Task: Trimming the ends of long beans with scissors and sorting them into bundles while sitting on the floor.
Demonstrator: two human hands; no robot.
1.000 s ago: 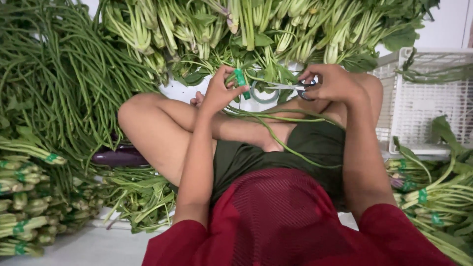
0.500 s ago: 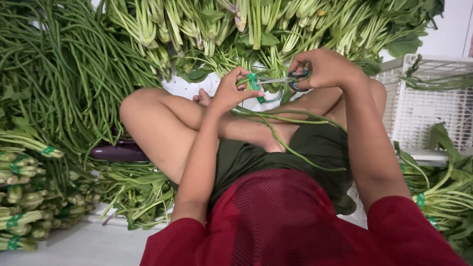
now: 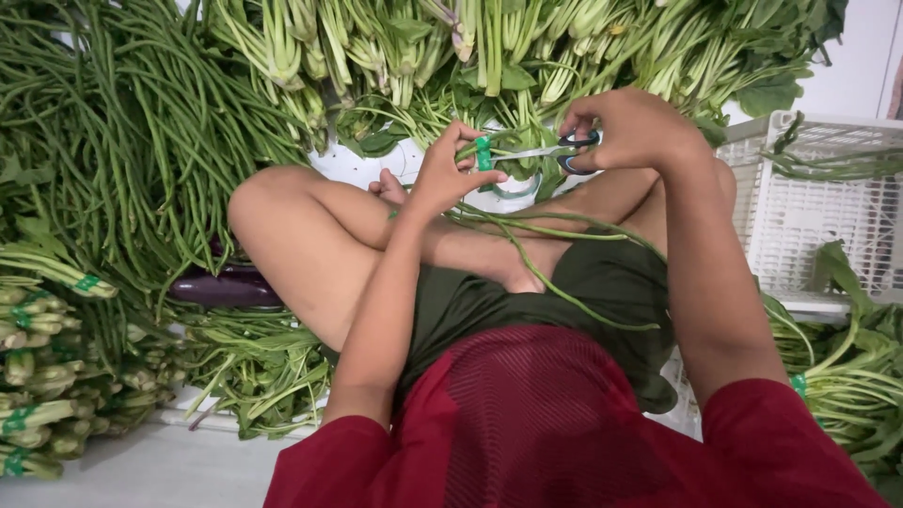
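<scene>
1. Green tape band [image 3: 483, 153] around a small bundle of green stems [image 3: 513, 141]; bundle pinched at the band by the left hand [image 3: 450, 175], fingers closed tight on it, held above the person's crossed legs.
2. Scissors [image 3: 555, 150], dark handles with steel blades; held in the right hand [image 3: 632, 130], fingers through the loops and gripping. Blades pointed left toward the taped band, tips just beside it; whether they touched it could not be told.
3. Long green stalks [image 3: 555, 282] trailed from the bundle down across the lap and dark green shorts.
4. Long beans [image 3: 122, 141], a large heap, lay to the person's left.
5. Leafy greens with pale stems [image 3: 489, 47], piled across the top, beyond both hands.
6. Purple aubergine [image 3: 224, 287], lay beside the left knee, among the beans.
7. Banded bunches of pale-stemmed greens [image 3: 38, 376], stacked at the lower left.
8. White plastic crate [image 3: 818, 216], to the right, with greens draped over its rim.
9. Further banded leafy greens [image 3: 847, 376], at the lower right, below the crate.
</scene>
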